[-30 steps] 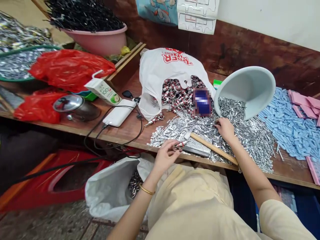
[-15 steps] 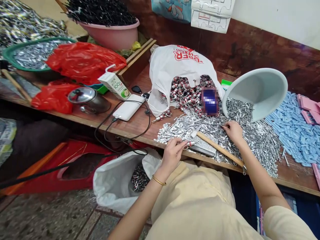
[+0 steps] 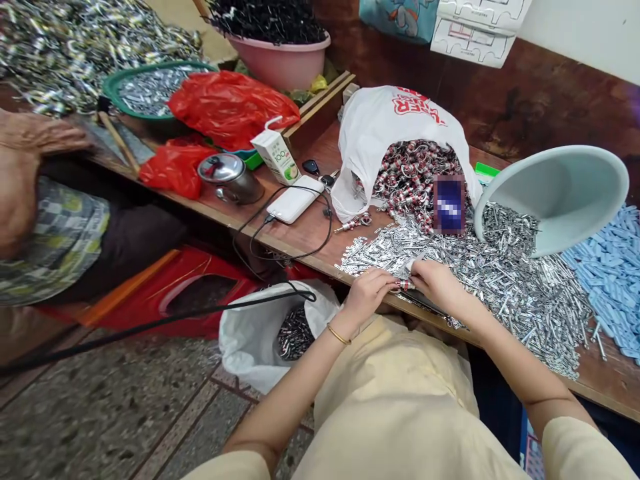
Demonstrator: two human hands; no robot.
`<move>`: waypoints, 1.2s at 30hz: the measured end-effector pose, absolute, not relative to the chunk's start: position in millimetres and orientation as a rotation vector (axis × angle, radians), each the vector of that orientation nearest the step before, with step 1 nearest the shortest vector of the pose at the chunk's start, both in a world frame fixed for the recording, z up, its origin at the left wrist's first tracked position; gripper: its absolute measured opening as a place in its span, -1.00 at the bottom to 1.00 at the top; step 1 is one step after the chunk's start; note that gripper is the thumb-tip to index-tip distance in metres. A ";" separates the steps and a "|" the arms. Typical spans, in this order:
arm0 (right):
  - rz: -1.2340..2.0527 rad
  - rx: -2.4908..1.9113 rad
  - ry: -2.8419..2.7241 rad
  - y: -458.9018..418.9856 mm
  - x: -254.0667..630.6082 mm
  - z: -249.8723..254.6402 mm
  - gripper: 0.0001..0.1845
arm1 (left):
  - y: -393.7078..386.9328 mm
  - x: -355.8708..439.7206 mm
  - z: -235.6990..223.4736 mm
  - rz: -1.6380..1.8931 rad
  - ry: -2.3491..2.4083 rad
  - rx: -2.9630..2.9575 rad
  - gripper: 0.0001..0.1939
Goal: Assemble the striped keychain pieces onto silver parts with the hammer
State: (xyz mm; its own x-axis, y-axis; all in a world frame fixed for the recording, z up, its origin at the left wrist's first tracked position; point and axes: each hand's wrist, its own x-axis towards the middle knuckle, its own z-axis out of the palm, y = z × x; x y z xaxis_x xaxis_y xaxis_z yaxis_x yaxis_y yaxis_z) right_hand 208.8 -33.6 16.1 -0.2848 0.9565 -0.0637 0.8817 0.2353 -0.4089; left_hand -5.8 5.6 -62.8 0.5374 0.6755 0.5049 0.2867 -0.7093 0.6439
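A small red-and-silver metal piece (image 3: 404,285) is pinched in the fingers of my left hand (image 3: 367,295), just above the table's front edge. Close against its other end, my right hand (image 3: 441,288) has its fingers closed; what they grip is hidden. The hammer's pale head (image 3: 415,261) shows just behind my right fingers, while its handle is covered by my hand. Around both hands spreads a heap of small silver metal parts (image 3: 530,313). Behind, more red-and-silver pieces (image 3: 410,175) spill from a white plastic bag (image 3: 360,120).
A tilted pale basin (image 3: 575,193) stands at right beside light-blue parts (image 3: 610,280). To the left are a white power bank (image 3: 296,200) with a cable, a drink carton (image 3: 276,157) and a metal cup (image 3: 233,179). Below hangs a white sack (image 3: 245,340). Another person's arm (image 3: 20,167) is far left.
My right hand has left the silver heap and moved left to meet the piece in my left hand. The view has swung left, bringing another person's arm into sight.
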 end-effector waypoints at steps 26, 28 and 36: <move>0.345 -1.852 -2.516 56.6 189.5 3.4 -0.76 | 0.6 -5.7 -57.9 1.015 0.768 2.352 -0.77; 0.303 -1.826 -2.599 63.4 178.3 -0.7 -0.77 | 1.9 -6.8 -57.5 0.998 0.764 2.402 -0.77; 0.348 -1.796 -2.702 66.1 172.6 -8.3 -0.82 | -0.2 -8.8 -61.3 1.043 0.741 2.385 -0.76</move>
